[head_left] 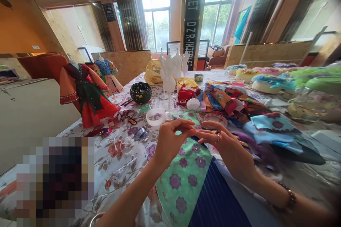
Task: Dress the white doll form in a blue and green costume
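My left hand (173, 145) and my right hand (230, 149) meet at their fingertips above a fabric piece. The left thumb and fingers pinch together; whatever sits between them is too small to make out. Close by, my right fingers reach in to the same spot, bent and closed at the tips, with a ring on one finger. Beneath them lies a mint green cloth with purple flowers and small beads (183, 181), beside dark blue striped cloth (218, 198).
Doll dresses on stands (85, 92) are at the left. White mannequin forms (169, 74), a black basket (140, 93) and a white ring-shaped roll (156, 117) stand ahead. Beads (125, 166) lie left. Colourful fabrics (221, 99) and decorated hats (271, 81) fill the right.
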The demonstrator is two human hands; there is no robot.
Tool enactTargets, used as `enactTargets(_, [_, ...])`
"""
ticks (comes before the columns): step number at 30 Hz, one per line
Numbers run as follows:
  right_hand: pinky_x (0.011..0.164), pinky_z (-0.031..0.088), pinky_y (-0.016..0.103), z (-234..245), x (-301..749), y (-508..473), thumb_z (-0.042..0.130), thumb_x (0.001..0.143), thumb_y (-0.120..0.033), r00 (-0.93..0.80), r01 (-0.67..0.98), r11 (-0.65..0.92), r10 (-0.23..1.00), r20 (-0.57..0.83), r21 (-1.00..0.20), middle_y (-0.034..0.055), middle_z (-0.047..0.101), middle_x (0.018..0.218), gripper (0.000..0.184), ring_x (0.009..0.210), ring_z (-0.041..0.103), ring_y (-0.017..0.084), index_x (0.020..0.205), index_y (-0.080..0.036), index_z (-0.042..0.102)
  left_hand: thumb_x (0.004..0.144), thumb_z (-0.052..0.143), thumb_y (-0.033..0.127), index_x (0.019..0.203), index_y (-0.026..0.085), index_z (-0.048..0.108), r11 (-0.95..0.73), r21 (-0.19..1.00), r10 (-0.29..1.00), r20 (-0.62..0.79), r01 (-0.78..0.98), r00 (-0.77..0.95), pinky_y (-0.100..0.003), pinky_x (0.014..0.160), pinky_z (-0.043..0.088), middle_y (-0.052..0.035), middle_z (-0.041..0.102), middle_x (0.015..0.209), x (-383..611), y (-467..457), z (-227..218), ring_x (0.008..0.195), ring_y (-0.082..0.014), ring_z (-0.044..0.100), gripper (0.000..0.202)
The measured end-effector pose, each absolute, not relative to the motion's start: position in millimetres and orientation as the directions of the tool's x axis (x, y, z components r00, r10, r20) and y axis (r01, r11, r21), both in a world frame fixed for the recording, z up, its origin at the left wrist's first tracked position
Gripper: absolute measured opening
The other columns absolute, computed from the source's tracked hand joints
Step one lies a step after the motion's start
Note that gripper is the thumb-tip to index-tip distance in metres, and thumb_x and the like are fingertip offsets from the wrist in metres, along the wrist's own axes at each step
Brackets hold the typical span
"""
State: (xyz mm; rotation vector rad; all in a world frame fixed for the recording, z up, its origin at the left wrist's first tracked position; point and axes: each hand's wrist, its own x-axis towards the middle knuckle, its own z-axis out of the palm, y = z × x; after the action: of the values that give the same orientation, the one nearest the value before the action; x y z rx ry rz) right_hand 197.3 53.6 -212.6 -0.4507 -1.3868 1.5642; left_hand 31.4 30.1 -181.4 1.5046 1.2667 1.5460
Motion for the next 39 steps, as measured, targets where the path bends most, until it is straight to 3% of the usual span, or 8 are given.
enactTargets(6, [0.083,0.044,0.044,-206.9,194.5,53.0,0.047,0.087,-0.045,-0.459,-0.471,0.024,0.847,0.268,-0.882,0.0053,0.074,0.098,0.030,0.104,0.062,0.027,0.108,-0.027,0.059,0.069,0.071,0.019,0.075,0.019,0.073,-0.256,0.966,0.965,0.254,-0.029,-0.062,-0.027,0.071,0.053,-0.0021,0.072,0.075,29.4,32.9,-186.1,0.071,-0.0138,0.066,0.006])
enactTargets(14, [0.080,0.048,0.034,-210.6,193.2,56.2,0.061,0.082,-0.042,-0.408,-0.432,0.024,0.886,0.219,-0.901,0.0022,0.074,0.096,0.028,0.099,0.065,0.021,0.107,-0.029,0.061,0.081,0.062,0.028,0.081,0.017,0.074,-0.264,0.962,0.964,0.263,-0.062,-0.023,-0.028,0.077,0.054,-0.0046,0.073,0.080,31.3,33.3,-188.7,0.077,-0.0145,0.068,0.016])
enactTargets(17, [0.079,0.049,0.031,-212.5,193.1,57.8,0.066,0.080,-0.040,-0.363,-0.370,0.058,0.910,0.202,-0.927,-0.0007,0.075,0.091,0.029,0.090,0.067,0.017,0.107,-0.031,0.060,0.077,0.067,0.021,0.081,0.019,0.073,-0.348,0.935,0.935,0.351,0.060,-0.051,-0.027,0.075,0.055,-0.0029,0.073,0.080,33.6,31.7,-187.8,0.076,-0.0145,0.068,0.007])
enactTargets(19, [0.078,0.050,0.029,-213.0,193.1,58.3,0.069,0.078,-0.038,-0.344,-0.341,0.074,0.918,0.198,-0.937,-0.0023,0.075,0.088,0.031,0.084,0.068,0.015,0.106,-0.031,0.060,0.071,0.073,0.015,0.081,0.021,0.072,-0.467,0.849,0.868,0.493,0.247,-0.055,-0.027,0.073,0.055,-0.0014,0.073,0.079,34.9,30.7,-188.1,0.075,-0.0145,0.068,0.011])
enactTargets(22, [0.074,0.050,0.024,-213.1,193.1,58.1,0.073,0.074,-0.036,-0.332,-0.320,0.061,0.927,0.172,-0.945,-0.0039,0.075,0.082,0.032,0.077,0.068,0.012,0.104,-0.030,0.061,0.072,0.073,0.013,0.081,0.021,0.072,-0.647,0.583,0.680,0.732,0.492,0.027,-0.027,0.071,0.056,-0.0017,0.072,0.079,35.5,30.9,-191.5,0.074,-0.0138,0.067,0.012])
enactTargets(27, [0.071,0.052,0.024,-213.4,193.6,58.3,0.079,0.067,-0.035,-0.304,-0.312,0.034,0.943,0.134,-0.949,-0.0035,0.075,0.076,0.037,0.073,0.069,0.013,0.098,-0.027,0.061,0.081,0.064,0.017,0.090,0.017,0.069,-0.756,0.237,0.448,0.867,0.610,0.217,-0.025,0.070,0.056,-0.0039,0.071,0.083,34.9,32.9,-199.6,0.076,-0.0129,0.066,0.010])
enactTargets(33, [0.067,0.055,0.027,-215.8,193.1,59.4,0.079,0.066,-0.034,-0.262,-0.263,0.144,0.941,0.214,-0.954,-0.0024,0.074,0.073,0.038,0.072,0.070,0.016,0.097,-0.026,0.060,0.084,0.061,0.017,0.088,0.014,0.068,-0.749,0.193,0.444,0.856,0.633,0.264,-0.024,0.068,0.056,-0.0035,0.069,0.081,34.9,33.1,-203.2,0.075,-0.0122,0.064,0.009])
enactTargets(39, [0.064,0.056,0.024,-213.9,191.9,55.4,0.078,0.067,-0.031,-0.173,-0.194,0.260,0.940,0.293,-0.946,-0.0024,0.074,0.072,0.032,0.072,0.071,0.015,0.093,-0.026,0.061,0.083,0.059,0.010,0.081,0.012,0.066,-0.674,0.008,0.370,0.869,0.739,0.328,-0.027,0.067,0.054,-0.0031,0.067,0.075,37.9,30.6,-205.5,0.072,-0.0145,0.061,0.008])
